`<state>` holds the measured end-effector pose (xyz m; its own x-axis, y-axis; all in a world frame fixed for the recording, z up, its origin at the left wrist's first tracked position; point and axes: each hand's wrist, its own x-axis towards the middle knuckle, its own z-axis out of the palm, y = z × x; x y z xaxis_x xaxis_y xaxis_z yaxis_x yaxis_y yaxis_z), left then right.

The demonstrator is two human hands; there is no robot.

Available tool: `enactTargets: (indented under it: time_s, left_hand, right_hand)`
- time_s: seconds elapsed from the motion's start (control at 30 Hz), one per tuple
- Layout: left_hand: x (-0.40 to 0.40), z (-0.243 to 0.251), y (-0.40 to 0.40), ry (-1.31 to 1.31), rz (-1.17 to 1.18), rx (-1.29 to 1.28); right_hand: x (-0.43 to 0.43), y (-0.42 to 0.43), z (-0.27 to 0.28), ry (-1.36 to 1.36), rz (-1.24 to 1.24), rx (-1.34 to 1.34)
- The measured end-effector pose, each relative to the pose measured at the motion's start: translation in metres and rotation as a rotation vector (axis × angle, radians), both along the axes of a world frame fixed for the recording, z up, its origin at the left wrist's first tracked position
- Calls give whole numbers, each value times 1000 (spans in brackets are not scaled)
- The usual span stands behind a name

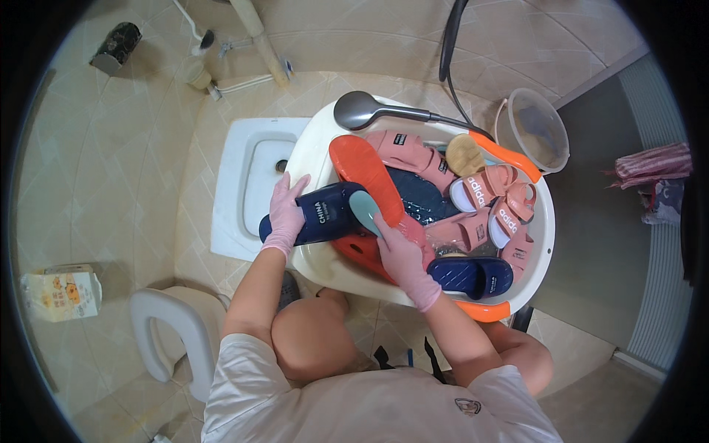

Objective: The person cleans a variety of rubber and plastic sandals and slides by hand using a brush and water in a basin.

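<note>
My left hand (286, 216), in a pink glove, grips a dark blue slide sandal (327, 213) over the left end of a white plastic tub (313, 166). In my right hand (400, 255), also gloved, is a light teal brush (364, 209) whose head lies against the blue slide; its bristles are hidden. Just behind the brush a red slipper (368, 171) lies across the heap. Pink slides (396, 147), white-soled sandals with pink straps (476, 188), another blue slide (471, 277) and a round wooden brush (465, 155) fill the tub.
A grey shower head (357, 111) rests on the tub's far rim, its hose running up the wall. Behind the right end stands a clear bucket (534, 130). A white squat toilet (260, 188) is at the left, with a grey plastic seat (166, 326) nearer me.
</note>
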<state>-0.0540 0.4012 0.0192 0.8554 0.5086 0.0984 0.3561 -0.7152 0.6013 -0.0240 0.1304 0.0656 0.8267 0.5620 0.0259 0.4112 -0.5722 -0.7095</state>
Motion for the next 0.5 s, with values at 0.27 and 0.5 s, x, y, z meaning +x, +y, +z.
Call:
enactTargets:
  time_s: [0.27, 0.5]
  left_hand:
    - [9, 24, -31, 129, 8, 213]
    - [0, 14, -18, 121, -9, 307]
  right_hand:
    - [21, 43, -30, -193, -58, -170]
    - [8, 43, -11, 33, -122, -79]
